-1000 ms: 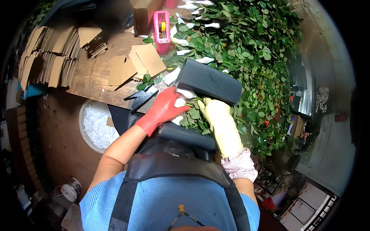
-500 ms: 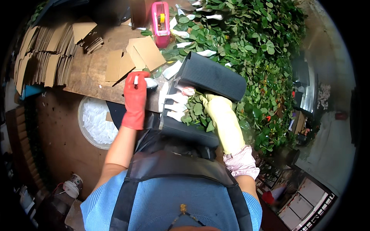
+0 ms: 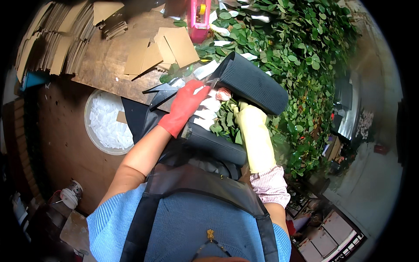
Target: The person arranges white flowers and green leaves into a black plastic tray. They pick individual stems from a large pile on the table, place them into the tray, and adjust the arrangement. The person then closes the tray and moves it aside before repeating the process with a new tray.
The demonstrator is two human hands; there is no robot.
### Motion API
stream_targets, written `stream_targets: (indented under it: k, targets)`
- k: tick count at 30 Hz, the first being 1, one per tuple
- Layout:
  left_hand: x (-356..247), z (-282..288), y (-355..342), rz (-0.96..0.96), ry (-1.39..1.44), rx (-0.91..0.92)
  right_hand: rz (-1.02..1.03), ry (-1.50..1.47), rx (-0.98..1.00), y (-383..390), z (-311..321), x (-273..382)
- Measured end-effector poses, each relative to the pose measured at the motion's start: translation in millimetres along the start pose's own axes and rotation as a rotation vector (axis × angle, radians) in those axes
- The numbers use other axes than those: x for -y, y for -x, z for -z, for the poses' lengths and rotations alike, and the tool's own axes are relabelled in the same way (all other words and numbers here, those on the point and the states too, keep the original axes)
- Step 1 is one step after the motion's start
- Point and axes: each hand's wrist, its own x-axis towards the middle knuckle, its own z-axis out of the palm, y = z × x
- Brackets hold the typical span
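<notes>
My left hand (image 3: 182, 107), in a red rubber glove, reaches to the left end of a black ribbed holder (image 3: 253, 85). Its fingers are closed, with a small white piece (image 3: 199, 90) showing between them. Beside them, several flower heads in white sleeves (image 3: 205, 114) lie in a row, and a pink rose (image 3: 223, 94) shows its bare bloom above them. My right hand (image 3: 249, 118), in a pale yellow glove, closes round the leafy stems (image 3: 227, 117) behind that rose; its fingertips are partly hidden. Black-handled scissors (image 3: 163, 92) lie on the table edge left of my left hand.
Leafy rose stems (image 3: 301, 65) pile high at the right. A pink tape dispenser (image 3: 200, 22), loose cardboard pieces (image 3: 176, 43) and cardboard stacks (image 3: 56, 39) are on the wooden table (image 3: 100, 61). A round tub (image 3: 89, 131) of white sleeves stands below the table's left edge.
My left hand has moved right, from over the scissors to the row of sleeved flowers, uncovering the scissors. The right hand stays at the rose stems. The whole view has shifted slightly.
</notes>
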Motion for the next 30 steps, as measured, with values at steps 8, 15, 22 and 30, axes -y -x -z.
stream_targets:
  k: [8, 15, 22, 30]
  targets:
    - [-8, 52, -16, -0.088, 0.567, -0.435, 0.001, -0.046, -0.088, 3, -11, 1]
    - [-37, 73, 14, 0.154, -0.211, 0.243, 0.165, -0.315, -0.071, 22, 2, -22]
    - [-5, 43, 11, 0.02, -0.167, -0.047, 0.048, -0.032, -0.037, 20, -2, -3]
    - [-23, 87, 34, 0.17, -0.251, 0.217, 0.32, -0.627, -0.302, 95, 27, -13]
